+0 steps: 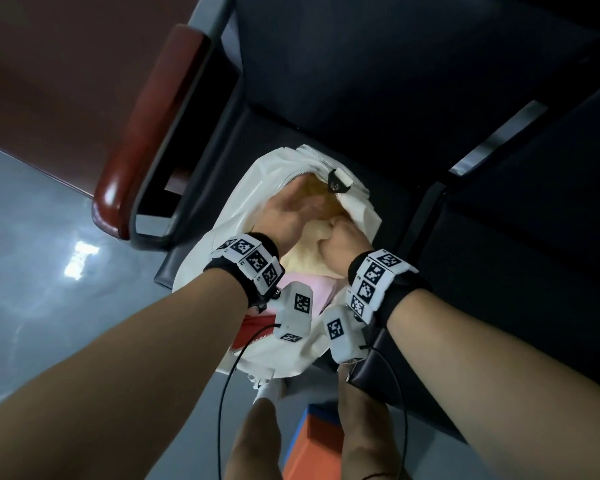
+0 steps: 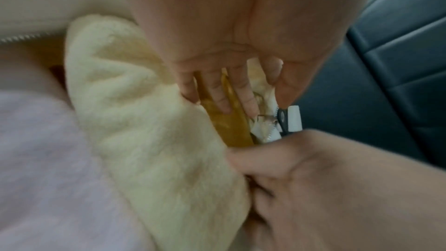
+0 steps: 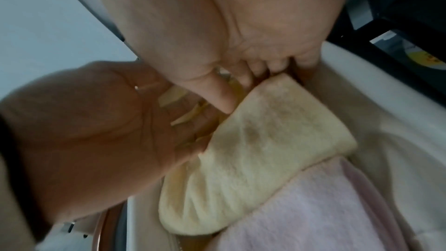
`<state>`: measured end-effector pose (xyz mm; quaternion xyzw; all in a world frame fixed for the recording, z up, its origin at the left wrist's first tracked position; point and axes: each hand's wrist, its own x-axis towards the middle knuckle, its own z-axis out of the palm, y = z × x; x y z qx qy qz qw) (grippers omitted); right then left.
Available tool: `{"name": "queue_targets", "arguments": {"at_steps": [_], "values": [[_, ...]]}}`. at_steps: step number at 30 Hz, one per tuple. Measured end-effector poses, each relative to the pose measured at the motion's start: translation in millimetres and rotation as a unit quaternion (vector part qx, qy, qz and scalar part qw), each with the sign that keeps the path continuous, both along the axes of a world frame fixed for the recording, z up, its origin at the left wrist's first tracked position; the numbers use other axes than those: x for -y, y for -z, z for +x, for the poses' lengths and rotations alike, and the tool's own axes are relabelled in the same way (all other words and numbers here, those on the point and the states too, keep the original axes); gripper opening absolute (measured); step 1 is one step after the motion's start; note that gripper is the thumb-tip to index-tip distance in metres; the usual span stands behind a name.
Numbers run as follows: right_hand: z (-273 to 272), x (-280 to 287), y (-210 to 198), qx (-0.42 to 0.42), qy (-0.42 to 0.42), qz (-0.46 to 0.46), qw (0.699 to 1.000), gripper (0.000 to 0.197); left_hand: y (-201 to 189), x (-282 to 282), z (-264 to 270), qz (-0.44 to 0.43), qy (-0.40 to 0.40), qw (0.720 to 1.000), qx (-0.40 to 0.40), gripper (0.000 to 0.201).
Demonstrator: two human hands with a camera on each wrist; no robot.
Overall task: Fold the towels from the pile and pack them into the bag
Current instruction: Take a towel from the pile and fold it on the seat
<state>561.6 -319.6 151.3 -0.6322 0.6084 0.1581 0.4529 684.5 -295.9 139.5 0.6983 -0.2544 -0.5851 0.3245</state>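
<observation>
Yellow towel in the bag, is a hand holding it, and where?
The right hand grips the yellow towel at its far top corner, fingers curled over it. The left hand is open beside it, holding nothing.

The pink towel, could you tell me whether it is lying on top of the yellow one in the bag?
No, the pink towel lies beside the yellow towel in the bag, and the yellow one's edge overlaps it.
</observation>
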Motion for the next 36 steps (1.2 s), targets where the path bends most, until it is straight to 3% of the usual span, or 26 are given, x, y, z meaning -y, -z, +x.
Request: {"name": "queue_targets", "arguments": {"at_steps": [4,7,9,13,17,21,22,25,28,31,36], "values": [[-10.8,-1.9,3.4,-0.015,0.091,0.0,0.996,0.057,11.5,-15.5,1.1,0.024,0.091,0.993,0.065,0.068],[-16.2,-11.1,-0.3,-0.013,0.102,-0.007,0.995,0.056,17.3,-27.4,-0.8,0.064,0.2,0.969,0.132,0.084],[-22.9,-16.9,-4.4,-0.017,0.08,-0.014,0.997,0.053,17.5,-30.4,-5.9,0.056,0.246,0.951,0.177,0.073],[-33.4,-23.4,-10.6,-0.018,0.05,-0.046,0.998,0.041,21.5,-25.9,-26.1,0.053,0.214,0.962,0.162,0.047],[-39.5,-22.5,-8.9,-0.014,0.078,-0.099,0.992,0.031,24.6,-19.4,-42.5,0.072,0.128,0.983,0.112,0.053],[-44.6,-16.7,-3.6,-0.026,0.096,-0.137,0.985,0.026,30.6,-18.0,-53.1,0.051,0.144,0.979,0.132,0.009],[-45.3,-14.7,-0.3,-0.034,0.093,-0.143,0.985,0.029,30.6,-18.9,-55.2,0.054,0.153,0.976,0.146,0.006],[-48.1,-10.7,10.6,-0.078,0.077,-0.127,0.986,0.046,35.9,-20.1,-58.6,0.064,0.166,0.971,0.161,0.005],[-52.8,-8.7,18.9,-0.102,0.066,-0.11,0.987,0.035,41.0,-19.7,-57.9,0.06,0.176,0.973,0.133,0.009],[-56.4,-8.0,20.3,-0.088,0.068,-0.115,0.987,0.027,47.5,-19.9,-57.5,0.04,0.198,0.975,0.09,0.028],[-58.4,-5.9,12.1,-0.018,0.118,-0.127,0.985,0.018,33.7,-15.8,-70.7,0.04,0.334,0.93,0.149,0.025]]}}
